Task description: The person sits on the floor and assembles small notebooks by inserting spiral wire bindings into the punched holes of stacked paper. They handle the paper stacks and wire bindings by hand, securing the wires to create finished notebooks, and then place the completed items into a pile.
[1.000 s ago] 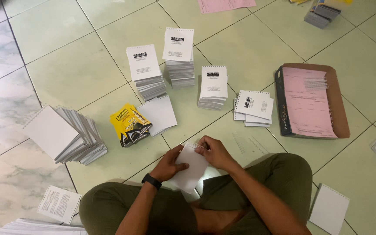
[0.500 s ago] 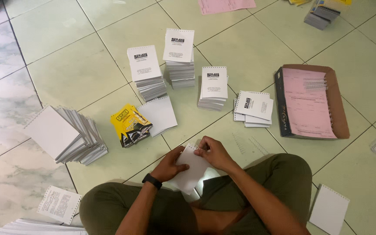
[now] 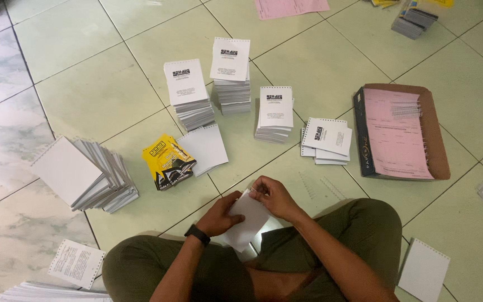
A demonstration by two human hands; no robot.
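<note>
I sit cross-legged on a tiled floor. Both hands hold a small white punched booklet (image 3: 247, 221) over my lap. My left hand (image 3: 218, 215), with a black wristband, grips its lower left side. My right hand (image 3: 274, 197) pinches its top edge near the punched holes. Just ahead on the floor lie a yellow-covered booklet stack (image 3: 168, 161) and a white blank pad (image 3: 205, 148).
Three tall stacks of white printed booklets (image 3: 230, 75) and a low pile (image 3: 325, 140) stand ahead. A leaning stack of blank pads (image 3: 82, 176) is at left. A brown box lid with pink sheets (image 3: 401, 131) lies right. Loose pads (image 3: 423, 269) lie beside my knees.
My hands have shifted slightly on the booklet; the right hand's fingers now sit at its top edge. Nothing else has moved.
</note>
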